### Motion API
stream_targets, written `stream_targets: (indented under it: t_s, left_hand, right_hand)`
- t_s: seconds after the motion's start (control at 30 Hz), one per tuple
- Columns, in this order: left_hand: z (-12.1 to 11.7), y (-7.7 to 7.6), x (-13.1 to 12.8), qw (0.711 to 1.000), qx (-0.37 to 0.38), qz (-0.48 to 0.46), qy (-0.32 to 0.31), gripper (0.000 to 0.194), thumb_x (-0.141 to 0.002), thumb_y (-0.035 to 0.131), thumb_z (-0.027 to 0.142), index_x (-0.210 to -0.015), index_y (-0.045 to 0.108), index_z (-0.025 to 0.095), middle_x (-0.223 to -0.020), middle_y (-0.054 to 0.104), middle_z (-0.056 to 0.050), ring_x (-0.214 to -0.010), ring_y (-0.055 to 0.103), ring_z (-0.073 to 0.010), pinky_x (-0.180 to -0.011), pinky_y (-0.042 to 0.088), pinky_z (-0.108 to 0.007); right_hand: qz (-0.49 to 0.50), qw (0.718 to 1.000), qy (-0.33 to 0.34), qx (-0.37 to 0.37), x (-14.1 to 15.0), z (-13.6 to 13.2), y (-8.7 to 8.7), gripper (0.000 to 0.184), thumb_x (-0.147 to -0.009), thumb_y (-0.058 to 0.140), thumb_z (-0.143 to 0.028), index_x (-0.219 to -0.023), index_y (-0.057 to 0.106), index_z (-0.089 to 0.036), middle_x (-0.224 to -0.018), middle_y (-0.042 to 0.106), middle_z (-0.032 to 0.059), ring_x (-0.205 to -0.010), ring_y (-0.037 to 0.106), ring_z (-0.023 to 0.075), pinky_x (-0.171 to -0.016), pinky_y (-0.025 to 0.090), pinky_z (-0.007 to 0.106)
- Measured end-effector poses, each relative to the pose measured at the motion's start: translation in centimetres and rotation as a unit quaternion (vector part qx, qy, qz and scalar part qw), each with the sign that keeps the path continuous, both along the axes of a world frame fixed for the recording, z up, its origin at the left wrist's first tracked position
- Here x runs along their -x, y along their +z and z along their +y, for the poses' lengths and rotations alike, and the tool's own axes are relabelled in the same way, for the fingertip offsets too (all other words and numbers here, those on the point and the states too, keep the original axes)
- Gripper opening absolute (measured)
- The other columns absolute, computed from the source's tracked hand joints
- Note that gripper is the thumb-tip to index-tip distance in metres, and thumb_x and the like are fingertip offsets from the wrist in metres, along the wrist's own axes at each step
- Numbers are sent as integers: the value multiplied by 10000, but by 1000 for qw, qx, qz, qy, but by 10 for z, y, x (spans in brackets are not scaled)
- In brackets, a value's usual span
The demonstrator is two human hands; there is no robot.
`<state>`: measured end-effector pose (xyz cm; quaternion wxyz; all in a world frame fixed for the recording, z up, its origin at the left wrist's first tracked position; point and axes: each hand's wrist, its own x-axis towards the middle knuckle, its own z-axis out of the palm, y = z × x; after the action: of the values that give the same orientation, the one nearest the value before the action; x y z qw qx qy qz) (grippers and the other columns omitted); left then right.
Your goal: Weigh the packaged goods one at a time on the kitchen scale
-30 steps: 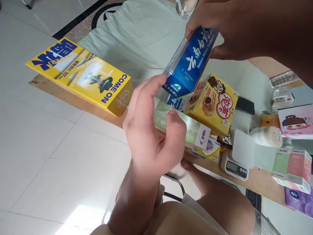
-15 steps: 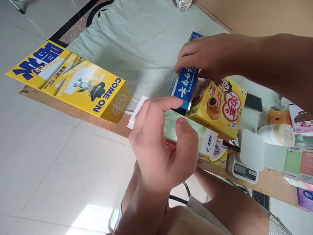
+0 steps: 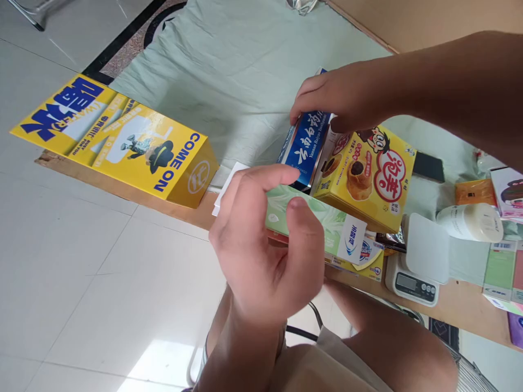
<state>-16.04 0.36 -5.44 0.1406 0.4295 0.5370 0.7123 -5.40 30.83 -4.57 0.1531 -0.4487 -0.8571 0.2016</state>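
Note:
My right hand (image 3: 339, 98) reaches in from the upper right and grips the top end of a blue toothpaste box (image 3: 304, 149). The box is tilted and stands against the left side of a yellow cake box (image 3: 368, 179). My left hand (image 3: 261, 256) comes up from below. Its thumb presses on a pale green soap box (image 3: 327, 223) and its index finger curls over the box's far side. The green box lies on a low stack of other small packs at the table's near edge.
A large yellow box (image 3: 122, 141) printed "COME ON" lies at the left on the wooden table (image 3: 122, 188). A pale green cloth (image 3: 229, 71) covers the middle. A small white scale (image 3: 412, 283), a white jar (image 3: 469, 222) and more boxes sit at the right.
My right hand has brought the blue box down from up high and stood it beside the yellow cake box. My left hand has stayed at the green box.

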Motion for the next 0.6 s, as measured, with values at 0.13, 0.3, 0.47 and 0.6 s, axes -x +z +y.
stream_targets:
  t_s: [0.13,0.3,0.47,0.6]
  left_hand:
    - [0,-3,1,1000,-15,6,-3,225,-977,584,124,-1079,741,248,-960,725,-7,-891,678,-170,-783,502,-353]
    - [-2,-4,2,1000,-6,5,-7,210,-999,563,134,-1053,725,254,-956,715,-8,-907,687,-179,-824,513,-364]
    - [-3,-4,2,1000,-10,10,-7,200,-1002,570,154,-1063,728,260,-957,723,-6,-911,685,-178,-803,514,-376]
    - [-4,-4,2,1000,9,5,1,201,-1006,576,168,-1068,741,264,-963,739,-8,-910,685,-183,-801,519,-404]
  right_hand:
    - [-91,995,26,-3,4,-23,13,379,-1077,515,-426,-1342,653,-193,-1603,580,26,-1541,515,247,-1329,410,491]
    - [-296,955,16,12,15,-40,41,504,-998,672,-341,-1469,647,-163,-1557,611,121,-1530,521,362,-1333,349,597]
    - [-292,955,-51,9,23,-43,41,561,-1044,578,-382,-1556,560,-154,-1596,561,181,-1515,538,363,-1282,390,593]
    - [-290,951,-103,42,26,-39,33,445,-1044,525,-346,-1409,645,-122,-1388,717,110,-1381,644,305,-1199,475,562]
